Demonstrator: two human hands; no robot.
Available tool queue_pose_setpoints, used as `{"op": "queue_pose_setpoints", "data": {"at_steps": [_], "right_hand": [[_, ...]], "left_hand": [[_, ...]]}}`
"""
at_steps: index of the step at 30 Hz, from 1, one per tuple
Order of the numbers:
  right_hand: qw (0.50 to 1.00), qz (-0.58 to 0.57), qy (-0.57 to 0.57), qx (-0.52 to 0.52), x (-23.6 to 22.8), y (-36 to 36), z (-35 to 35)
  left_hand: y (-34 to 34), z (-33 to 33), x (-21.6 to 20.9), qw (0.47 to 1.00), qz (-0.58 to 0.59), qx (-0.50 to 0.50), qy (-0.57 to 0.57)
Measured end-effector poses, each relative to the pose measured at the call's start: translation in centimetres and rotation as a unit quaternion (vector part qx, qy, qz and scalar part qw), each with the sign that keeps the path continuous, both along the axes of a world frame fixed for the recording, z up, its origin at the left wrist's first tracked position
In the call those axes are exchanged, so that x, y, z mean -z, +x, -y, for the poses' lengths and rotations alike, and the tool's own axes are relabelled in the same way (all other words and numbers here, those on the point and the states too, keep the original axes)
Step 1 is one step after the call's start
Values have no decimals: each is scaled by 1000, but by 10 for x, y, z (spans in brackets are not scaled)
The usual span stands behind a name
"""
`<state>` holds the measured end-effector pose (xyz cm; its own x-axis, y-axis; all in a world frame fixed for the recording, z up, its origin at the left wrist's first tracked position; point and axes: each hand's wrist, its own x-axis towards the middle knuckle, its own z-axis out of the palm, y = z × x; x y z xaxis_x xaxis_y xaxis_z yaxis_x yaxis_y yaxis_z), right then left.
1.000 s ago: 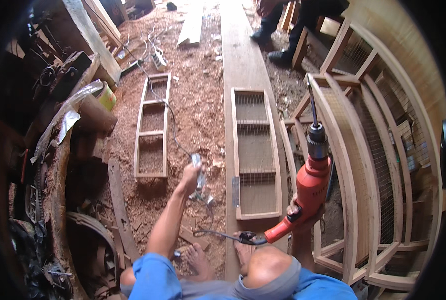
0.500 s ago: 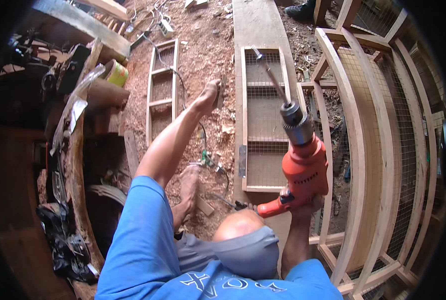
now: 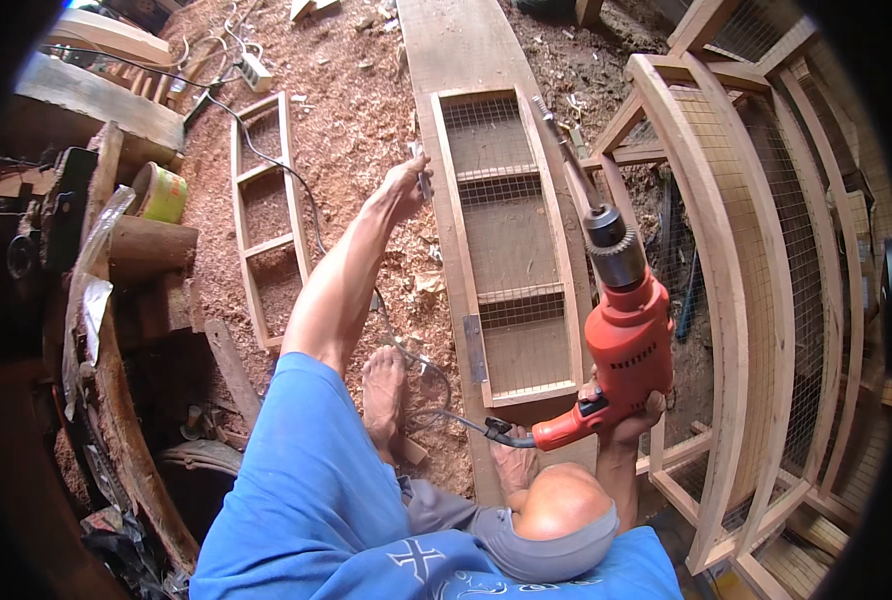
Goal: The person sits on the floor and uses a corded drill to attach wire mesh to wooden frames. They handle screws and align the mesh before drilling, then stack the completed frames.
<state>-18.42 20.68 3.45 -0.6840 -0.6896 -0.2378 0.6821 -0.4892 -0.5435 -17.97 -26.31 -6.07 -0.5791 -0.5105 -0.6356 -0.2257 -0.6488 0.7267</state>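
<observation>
My right hand [image 3: 634, 420] grips a red corded power drill [image 3: 630, 335] around its body, with the chuck and long bit [image 3: 571, 150] pointing away from me. My left arm is stretched forward; the left hand [image 3: 404, 188] is closed on a thin, flat metal piece [image 3: 425, 178] whose exact kind I cannot make out. Just right of that hand, a wooden frame with wire mesh [image 3: 511, 240] lies on a wide plank [image 3: 456, 45]. A flat metal hinge [image 3: 476, 347] sits along the frame's near left side.
Another slatted wooden frame [image 3: 268, 244] lies on the shavings-covered ground, with a cord [image 3: 311, 200] across it. A large wood-and-mesh structure [image 3: 731, 300] stands at right. A power strip [image 3: 255, 70] is at far left, near a yellow-green tin [image 3: 161, 192]. My foot [image 3: 383, 395] is near the plank.
The view has shifted, so the frames and plank appear farther left. The drill appears slightly lower and more to the right, still in my right hand. The left hand keeps hold of the metal piece.
</observation>
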Motion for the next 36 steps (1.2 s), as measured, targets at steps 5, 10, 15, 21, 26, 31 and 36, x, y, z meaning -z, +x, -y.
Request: {"op": "queue_pose_setpoints", "data": {"at_steps": [5,10,15,21,26,31,36], "right_hand": [[999,16,33,40,-5,9,10],[989,23,92,117,8,22,15],[989,82,64,107,17,36,19],[962,44,233,137,7,47,14],[986,52,84,131,11,56,6],[987,48,73,134,5,64,9],[984,50,81,151,-3,70,7]], "left_hand": [[-13,-2,39,999,3,19,-41],[-18,7,65,994,-58,61,-65],[-26,14,78,999,-37,-14,-20],[-28,27,77,979,1,72,-189],[-31,29,81,990,-60,61,-115],[-33,32,88,982,4,83,-172],[-42,41,100,969,19,90,-228]]}}
